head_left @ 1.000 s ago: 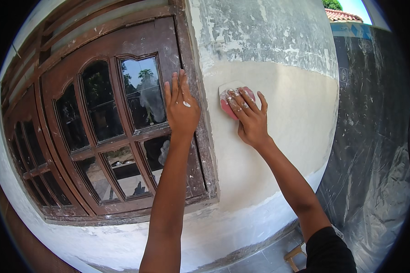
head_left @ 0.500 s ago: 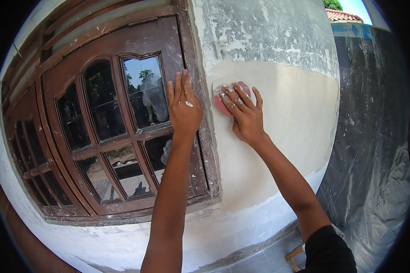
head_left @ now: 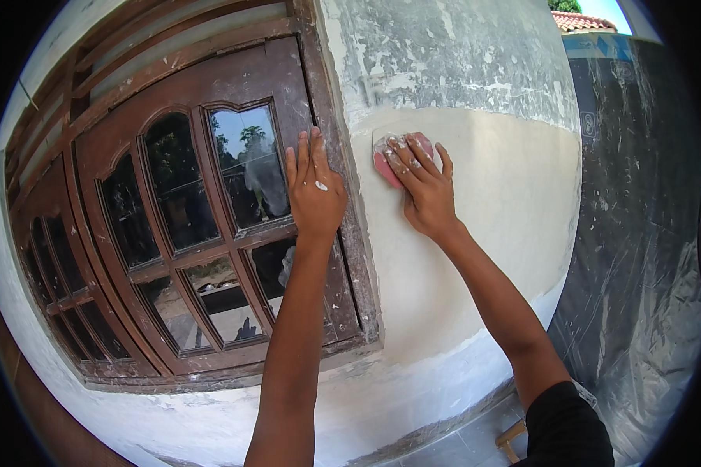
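My left hand (head_left: 318,187) lies flat on the right stile of the brown wooden window (head_left: 284,86), fingers stretched upward, with a white smear on its back. To the right, my right hand (head_left: 424,183) presses a flat pinkish-red pad (head_left: 387,166) against the wall. White filler-like smears cover the pad's upper part and my fingers. Its exact kind is unclear, as the fingers hide much of it. Around the pad, the wall has a smooth cream-coloured coat (head_left: 483,218). Above that coat the surface is grey and patchy (head_left: 459,54).
Dark plastic sheeting (head_left: 631,210) hangs beyond the wall's right edge. A wooden leg or stool part (head_left: 509,440) stands on the grey floor at the bottom. Below the window the wall is whitish (head_left: 413,397). A tiled roof (head_left: 584,22) shows at the top right.
The pad and my right hand have shifted slightly right, away from the window frame. My left hand stays on the window. The view has moved a little.
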Motion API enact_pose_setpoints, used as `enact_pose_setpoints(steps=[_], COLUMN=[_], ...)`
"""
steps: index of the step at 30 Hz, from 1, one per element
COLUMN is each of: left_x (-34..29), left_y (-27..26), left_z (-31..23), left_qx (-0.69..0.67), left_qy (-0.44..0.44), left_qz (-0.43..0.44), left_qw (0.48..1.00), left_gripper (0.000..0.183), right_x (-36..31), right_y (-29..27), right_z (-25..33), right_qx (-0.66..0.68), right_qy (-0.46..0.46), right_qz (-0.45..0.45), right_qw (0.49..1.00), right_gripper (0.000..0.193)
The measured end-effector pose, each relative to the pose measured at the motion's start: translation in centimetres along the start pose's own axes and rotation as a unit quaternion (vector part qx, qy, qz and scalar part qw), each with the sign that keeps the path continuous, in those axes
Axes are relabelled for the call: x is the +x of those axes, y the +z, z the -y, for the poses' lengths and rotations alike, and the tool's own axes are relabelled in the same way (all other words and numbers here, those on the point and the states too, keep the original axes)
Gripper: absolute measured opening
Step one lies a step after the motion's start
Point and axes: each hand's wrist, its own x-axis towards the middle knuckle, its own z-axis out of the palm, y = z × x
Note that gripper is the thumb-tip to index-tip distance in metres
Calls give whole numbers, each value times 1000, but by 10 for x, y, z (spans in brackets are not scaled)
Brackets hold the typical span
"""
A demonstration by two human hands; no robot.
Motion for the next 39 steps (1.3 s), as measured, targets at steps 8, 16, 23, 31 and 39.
enact_pose_setpoints(steps=[8, 16, 23, 31, 39], left_x=[0, 0, -3, -5, -9], left_y=[1, 2, 4, -1, -1], left_z=[-3, -1, -1, 0, -3], left_qx=[8, 1, 2, 4, 3], left_qy=[-2, 0, -8, 2, -5], left_qz=[1, -4, -2, -2, 10], left_qw=[1000, 1000, 1000, 1000, 1000], left_gripper=[59, 58, 58, 60, 59], right_x=[73, 36, -7, 49, 0], right_y=[-17, 7, -13, 11, -17], right_z=[-7, 13, 38, 26, 35], right_qx=[46, 10, 36, -8, 30], right_qy=[3, -17, -42, 5, -13], right_qz=[-114, -8, -13, -15, -56], right_qw=[992, 1000, 998, 1000, 998], right_gripper=[63, 61, 61, 63, 63])
